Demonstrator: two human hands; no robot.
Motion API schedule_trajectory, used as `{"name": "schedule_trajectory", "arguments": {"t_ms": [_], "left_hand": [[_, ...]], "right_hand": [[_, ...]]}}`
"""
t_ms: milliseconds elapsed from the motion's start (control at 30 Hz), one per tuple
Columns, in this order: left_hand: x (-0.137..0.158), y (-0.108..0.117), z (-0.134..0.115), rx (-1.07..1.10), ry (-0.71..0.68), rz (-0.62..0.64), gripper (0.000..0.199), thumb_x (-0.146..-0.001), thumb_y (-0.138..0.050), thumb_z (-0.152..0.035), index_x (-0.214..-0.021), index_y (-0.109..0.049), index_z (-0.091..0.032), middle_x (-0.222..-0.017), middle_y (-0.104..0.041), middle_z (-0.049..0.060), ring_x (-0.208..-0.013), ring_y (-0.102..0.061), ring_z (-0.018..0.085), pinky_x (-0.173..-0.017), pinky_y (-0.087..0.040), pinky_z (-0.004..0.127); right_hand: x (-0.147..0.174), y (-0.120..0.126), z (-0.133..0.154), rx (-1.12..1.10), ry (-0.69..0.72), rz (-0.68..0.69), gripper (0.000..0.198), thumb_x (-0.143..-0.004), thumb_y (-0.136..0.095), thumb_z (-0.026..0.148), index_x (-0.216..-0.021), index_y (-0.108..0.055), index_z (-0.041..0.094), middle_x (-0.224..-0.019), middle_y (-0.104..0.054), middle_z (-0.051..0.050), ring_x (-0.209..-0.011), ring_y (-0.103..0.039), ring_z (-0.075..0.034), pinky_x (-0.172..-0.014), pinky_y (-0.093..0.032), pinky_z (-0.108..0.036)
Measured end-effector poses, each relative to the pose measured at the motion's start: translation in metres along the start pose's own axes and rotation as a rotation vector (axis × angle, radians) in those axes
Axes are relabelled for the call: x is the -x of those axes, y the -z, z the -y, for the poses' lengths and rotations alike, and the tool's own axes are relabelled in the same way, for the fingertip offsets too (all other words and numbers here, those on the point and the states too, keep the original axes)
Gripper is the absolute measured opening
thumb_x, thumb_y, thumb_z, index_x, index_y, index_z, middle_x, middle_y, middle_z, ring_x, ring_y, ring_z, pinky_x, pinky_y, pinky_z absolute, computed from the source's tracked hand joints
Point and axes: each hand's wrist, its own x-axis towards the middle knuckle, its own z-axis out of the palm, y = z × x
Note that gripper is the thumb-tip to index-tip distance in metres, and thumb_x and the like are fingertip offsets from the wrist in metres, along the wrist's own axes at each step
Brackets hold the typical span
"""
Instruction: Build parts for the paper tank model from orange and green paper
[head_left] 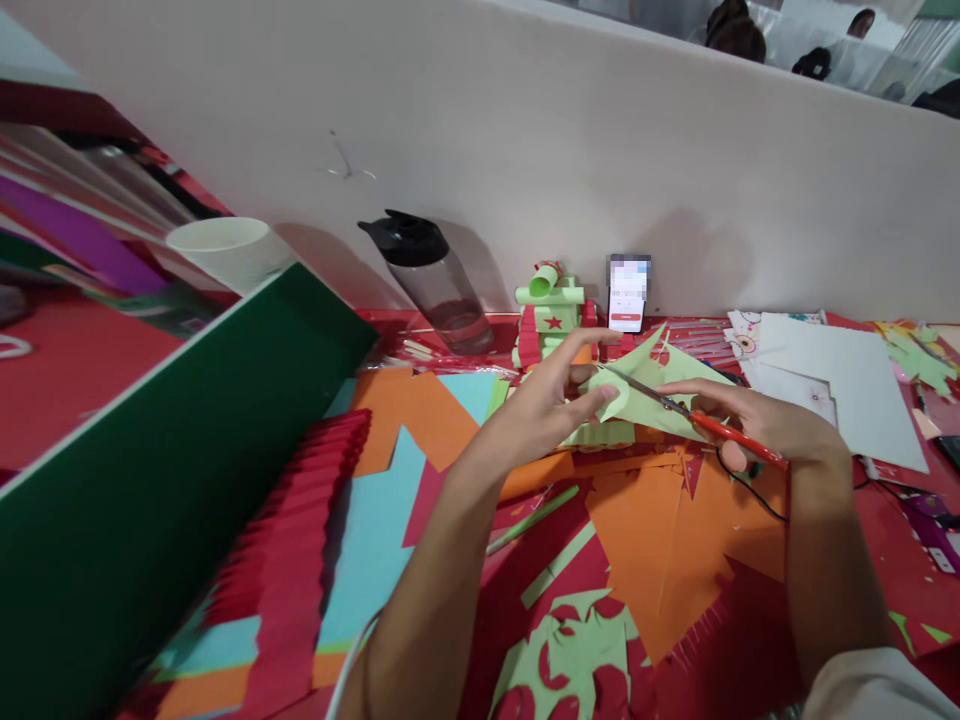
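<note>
My left hand (559, 395) pinches a piece of light green paper (649, 395) by a rounded part at its left end. Red-handled scissors (724, 430) are gripped in my right hand (765, 415), their blades pointing left across the green paper toward my left fingers. Behind my hands stands a small light green paper model (551, 315) with a red star and a rolled tube on top. Below them lie orange paper sheets (667, 540) and a green sheet with rounded cut-outs (566, 655).
A dark bottle (435, 280) and a lit phone (628, 295) stand along the white partition (480, 150). At left rises a dark green board (172, 480) beside a white cup (229, 250) and crinkled red paper (300, 560). White card (840, 380) lies at right.
</note>
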Motion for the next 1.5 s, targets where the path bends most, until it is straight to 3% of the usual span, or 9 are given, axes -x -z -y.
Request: {"name": "schedule_trajectory", "arguments": {"t_ms": [100, 267, 433, 500, 767, 1000, 1300, 1500], "left_hand": [[0.000, 0.000, -0.001, -0.010, 0.001, 0.011, 0.052, -0.098, -0.066, -0.046, -0.143, -0.047, -0.027, -0.068, -0.042, -0.007, -0.063, -0.052, 0.015, -0.058, -0.044, 0.026], [0.000, 0.001, -0.002, -0.032, 0.007, 0.014, 0.049, -0.100, -0.064, -0.042, -0.143, -0.047, -0.026, -0.066, -0.041, -0.007, -0.061, -0.052, 0.015, -0.056, -0.040, 0.026], [0.000, 0.001, -0.004, -0.037, 0.007, 0.008, 0.049, -0.100, -0.064, -0.039, -0.143, -0.046, -0.025, -0.068, -0.045, -0.007, -0.062, -0.055, 0.015, -0.057, -0.041, 0.026], [0.000, 0.001, -0.004, -0.023, 0.012, 0.006, 0.049, -0.099, -0.065, -0.039, -0.142, -0.047, -0.025, -0.069, -0.046, -0.006, -0.063, -0.055, 0.015, -0.057, -0.043, 0.026], [-0.001, 0.000, 0.001, 0.051, 0.027, -0.003, 0.053, -0.099, -0.066, -0.043, -0.145, -0.045, -0.027, -0.070, -0.044, -0.006, -0.064, -0.054, 0.014, -0.061, -0.049, 0.027], [-0.001, 0.000, -0.005, 0.096, 0.033, 0.013, 0.053, -0.097, -0.068, -0.043, -0.143, -0.046, -0.026, -0.069, -0.043, -0.006, -0.063, -0.049, 0.014, -0.060, -0.049, 0.026], [-0.001, -0.001, -0.006, 0.090, 0.043, 0.011, 0.054, -0.098, -0.068, -0.040, -0.144, -0.046, -0.024, -0.069, -0.042, -0.007, -0.063, -0.049, 0.013, -0.061, -0.049, 0.025], [0.000, 0.000, -0.005, 0.099, 0.043, 0.002, 0.054, -0.098, -0.068, -0.041, -0.144, -0.047, -0.025, -0.072, -0.044, -0.006, -0.066, -0.049, 0.013, -0.062, -0.050, 0.024]], "right_hand": [[-0.002, -0.001, 0.004, -0.045, -0.088, -0.006, 0.080, -0.076, -0.071, 0.019, -0.153, -0.053, 0.034, -0.088, -0.070, 0.002, -0.085, -0.063, -0.021, -0.079, -0.052, -0.032], [-0.003, -0.001, 0.000, -0.066, -0.072, 0.011, 0.083, -0.074, -0.068, 0.015, -0.154, -0.052, 0.032, -0.089, -0.074, 0.001, -0.088, -0.064, -0.022, -0.081, -0.051, -0.033], [-0.006, 0.002, -0.008, -0.019, 0.013, -0.023, 0.075, -0.078, -0.079, 0.032, -0.150, -0.057, 0.032, -0.134, -0.069, -0.005, -0.103, -0.066, -0.024, -0.089, -0.053, -0.036], [-0.006, 0.002, -0.011, -0.027, 0.036, -0.026, 0.075, -0.079, -0.080, 0.039, -0.150, -0.058, 0.030, -0.138, -0.067, -0.007, -0.106, -0.066, -0.026, -0.090, -0.054, -0.037], [-0.006, 0.001, -0.022, -0.128, 0.071, -0.004, 0.084, -0.081, -0.079, 0.046, -0.157, -0.049, 0.025, -0.130, -0.071, -0.011, -0.108, -0.067, -0.029, -0.095, -0.052, -0.040], [-0.007, 0.001, -0.017, -0.088, 0.020, 0.012, 0.082, -0.078, -0.073, 0.021, -0.157, -0.049, 0.027, -0.091, -0.075, -0.001, -0.092, -0.069, -0.025, -0.094, -0.052, -0.040], [-0.005, 0.002, -0.020, -0.090, -0.026, 0.025, 0.087, -0.075, -0.065, 0.015, -0.158, -0.046, 0.027, -0.086, -0.075, 0.001, -0.092, -0.069, -0.024, -0.093, -0.051, -0.037], [-0.006, 0.001, -0.019, -0.090, -0.027, -0.003, 0.086, -0.071, -0.070, 0.016, -0.154, -0.051, 0.030, -0.106, -0.078, -0.002, -0.102, -0.065, -0.025, -0.092, -0.048, -0.036]]}}
